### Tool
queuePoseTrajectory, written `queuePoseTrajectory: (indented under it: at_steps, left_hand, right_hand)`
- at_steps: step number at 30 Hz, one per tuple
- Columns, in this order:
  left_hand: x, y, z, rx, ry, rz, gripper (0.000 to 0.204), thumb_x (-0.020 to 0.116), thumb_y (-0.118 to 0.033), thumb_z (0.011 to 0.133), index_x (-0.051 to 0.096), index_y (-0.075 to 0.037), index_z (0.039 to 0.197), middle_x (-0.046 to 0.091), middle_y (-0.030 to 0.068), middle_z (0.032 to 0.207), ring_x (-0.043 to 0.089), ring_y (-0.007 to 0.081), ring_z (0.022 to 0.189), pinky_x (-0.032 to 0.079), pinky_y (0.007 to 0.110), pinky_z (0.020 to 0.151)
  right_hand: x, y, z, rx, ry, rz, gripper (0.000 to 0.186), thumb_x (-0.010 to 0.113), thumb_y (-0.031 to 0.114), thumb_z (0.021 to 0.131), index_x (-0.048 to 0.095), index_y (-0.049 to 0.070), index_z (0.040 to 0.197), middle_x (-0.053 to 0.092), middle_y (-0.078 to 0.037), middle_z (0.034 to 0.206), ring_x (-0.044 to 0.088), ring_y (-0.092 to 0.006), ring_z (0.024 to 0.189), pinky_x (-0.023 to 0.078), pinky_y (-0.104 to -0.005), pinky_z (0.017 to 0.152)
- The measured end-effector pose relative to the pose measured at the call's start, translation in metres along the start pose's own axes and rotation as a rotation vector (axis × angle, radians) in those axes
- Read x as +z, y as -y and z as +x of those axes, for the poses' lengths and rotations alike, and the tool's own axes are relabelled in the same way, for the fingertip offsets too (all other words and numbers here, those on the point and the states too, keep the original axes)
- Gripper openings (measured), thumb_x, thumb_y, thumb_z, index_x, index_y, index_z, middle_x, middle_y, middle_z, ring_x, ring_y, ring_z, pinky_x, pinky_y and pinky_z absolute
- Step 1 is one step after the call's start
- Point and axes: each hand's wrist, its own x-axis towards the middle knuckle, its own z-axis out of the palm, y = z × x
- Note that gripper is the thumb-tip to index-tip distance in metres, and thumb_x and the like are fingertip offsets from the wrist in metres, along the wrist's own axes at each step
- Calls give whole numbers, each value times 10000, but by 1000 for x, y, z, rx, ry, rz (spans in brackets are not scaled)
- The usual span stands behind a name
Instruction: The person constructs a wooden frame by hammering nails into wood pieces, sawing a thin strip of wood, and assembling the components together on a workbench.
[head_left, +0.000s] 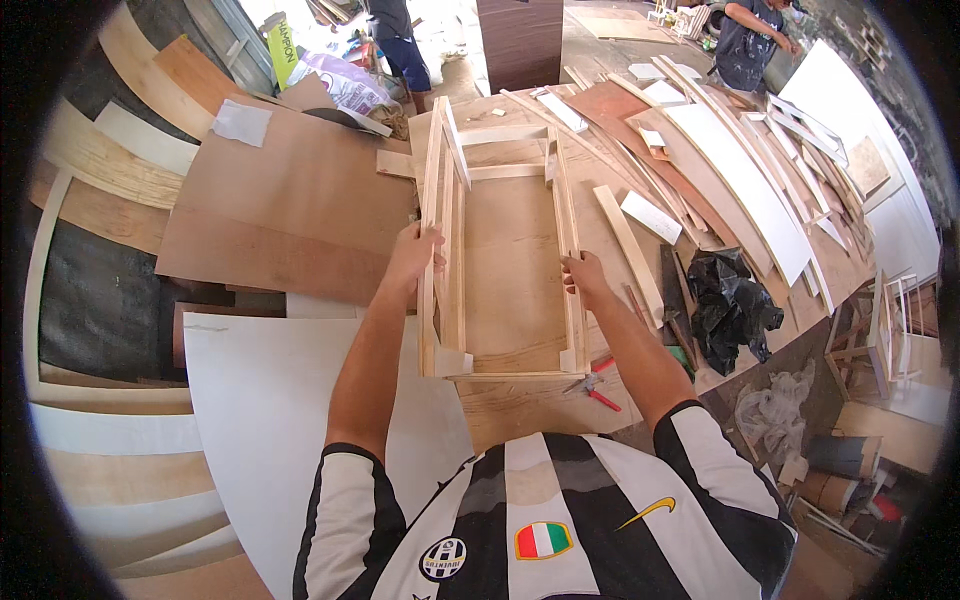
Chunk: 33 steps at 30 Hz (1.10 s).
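A long rectangular wooden frame (431,290) of pale strips stands in front of me on the workbench, its short sides toward and away from me. White blocks sit in its near corners. My left hand (413,255) is closed around the frame's left side, about midway along. On the opposite side my right hand (585,275) grips the right rail, fingers curled over it. Through the frame's middle the brown board surface shows. Red-handled pliers (600,395) lie by the frame's near right corner, beneath my right forearm.
A handsaw (673,290) and a crumpled black plastic bag (730,310) lie right of my right hand. Wood strips and white panels (740,180) cover the bench's right side. A brown sheet (300,205) and a white sheet (290,400) lie left. Two people (745,45) are beyond the bench.
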Motion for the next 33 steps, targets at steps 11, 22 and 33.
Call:
queuePoseTrajectory:
  at_steps: [11, 22, 33]
  left_hand:
    - [-6, -3, -40, 293, -88, 34, 350, 624, -328, 1068, 705, 6, 1134, 716, 83, 854, 662, 147, 638, 605, 317, 594]
    - [3, 0, -103, 643, -178, 85, 251, 624, -150, 1059, 701, 2, 1244, 677, 22, 896, 620, 82, 713, 548, 272, 662]
    - [-4, 63, -152, 685, -187, -129, 303, 610, -156, 1058, 627, 10, 1311, 705, 92, 1137, 676, 125, 912, 600, 323, 795]
  right_hand:
    - [4, 25, -25, -279, -73, -70, 291, 713, 202, 958, 632, -14, 1135, 597, -53, 813, 579, -135, 589, 516, -316, 525]
    - [8, 25, -26, -678, -248, -129, 513, 760, 147, 888, 590, -30, 1339, 675, -107, 859, 668, -201, 696, 554, -366, 622]
    - [13, 2, -79, -796, -230, -146, 426, 748, 87, 921, 582, -19, 1299, 609, -38, 838, 586, -123, 754, 515, -301, 683]
